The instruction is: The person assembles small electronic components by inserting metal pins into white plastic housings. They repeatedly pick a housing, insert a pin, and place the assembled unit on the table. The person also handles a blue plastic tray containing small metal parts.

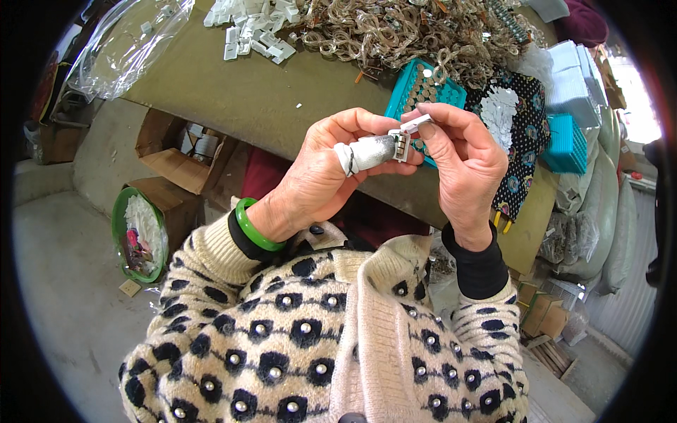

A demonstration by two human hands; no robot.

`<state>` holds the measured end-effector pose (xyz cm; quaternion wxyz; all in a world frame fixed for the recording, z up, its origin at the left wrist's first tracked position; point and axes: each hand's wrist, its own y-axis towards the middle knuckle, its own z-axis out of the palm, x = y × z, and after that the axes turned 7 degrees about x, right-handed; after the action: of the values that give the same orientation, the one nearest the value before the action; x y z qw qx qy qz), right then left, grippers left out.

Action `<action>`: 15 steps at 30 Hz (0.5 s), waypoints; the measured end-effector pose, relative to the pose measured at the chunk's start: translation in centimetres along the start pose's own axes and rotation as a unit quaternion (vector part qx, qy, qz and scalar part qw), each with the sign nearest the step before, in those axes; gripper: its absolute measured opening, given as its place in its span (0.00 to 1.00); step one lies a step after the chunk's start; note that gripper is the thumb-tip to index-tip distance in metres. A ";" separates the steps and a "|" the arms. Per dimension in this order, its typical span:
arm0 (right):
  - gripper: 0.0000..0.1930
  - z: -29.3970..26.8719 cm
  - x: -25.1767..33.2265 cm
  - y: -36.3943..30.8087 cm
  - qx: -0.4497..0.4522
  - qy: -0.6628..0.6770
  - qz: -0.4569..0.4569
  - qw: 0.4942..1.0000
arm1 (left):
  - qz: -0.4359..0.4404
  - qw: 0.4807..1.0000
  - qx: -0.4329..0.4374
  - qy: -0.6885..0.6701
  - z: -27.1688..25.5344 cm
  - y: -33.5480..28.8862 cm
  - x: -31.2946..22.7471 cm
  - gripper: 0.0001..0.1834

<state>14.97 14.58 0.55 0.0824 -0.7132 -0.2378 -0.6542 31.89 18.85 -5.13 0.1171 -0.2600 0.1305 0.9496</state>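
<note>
My left hand (314,158) grips a small white plastic battery case (401,146) over the near edge of the table. Its thumb is wrapped in a white covering, dark at the tip and tied with a dark thread. A few small metallic pieces show inside the case. Between thumb and fingers, my right hand (469,155) pinches a white plastic cover (416,124) at the top of the case; whether the two are joined I cannot tell. Just behind my hands lies a teal tray (400,92) of round button cells, partly hidden by my fingers.
Clear coiled wires (395,35) heap along the table's (282,95) far side, near white plastic cases (257,32). Flat white pieces (499,106) lie on dark patterned cloth at right, beside a teal basket (566,143). A cardboard box (169,169) and green tub (118,211) stand at left.
</note>
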 end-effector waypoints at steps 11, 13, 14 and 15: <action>0.11 1.9 -1.0 0.3 -0.084 -0.309 -0.253 0.913 | 0.034 0.997 -0.048 0.051 0.7 -0.3 0.7 0.11; 0.11 2.2 -1.4 0.3 -0.078 -0.282 -0.267 0.918 | 0.038 0.996 -0.056 0.065 0.7 -0.3 0.7 0.11; 0.12 2.2 -1.5 0.3 -0.064 -0.249 -0.260 0.931 | 0.045 0.997 -0.063 0.030 0.8 -0.3 0.7 0.11; 0.12 2.3 -1.6 0.2 -0.052 -0.216 -0.256 0.941 | 0.051 0.996 -0.070 -0.005 0.8 -0.3 0.7 0.11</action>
<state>17.04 15.00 -1.24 -0.1782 -0.7557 -0.3897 -0.4953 30.98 19.49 -4.85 0.0507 -0.2555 0.0759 0.9625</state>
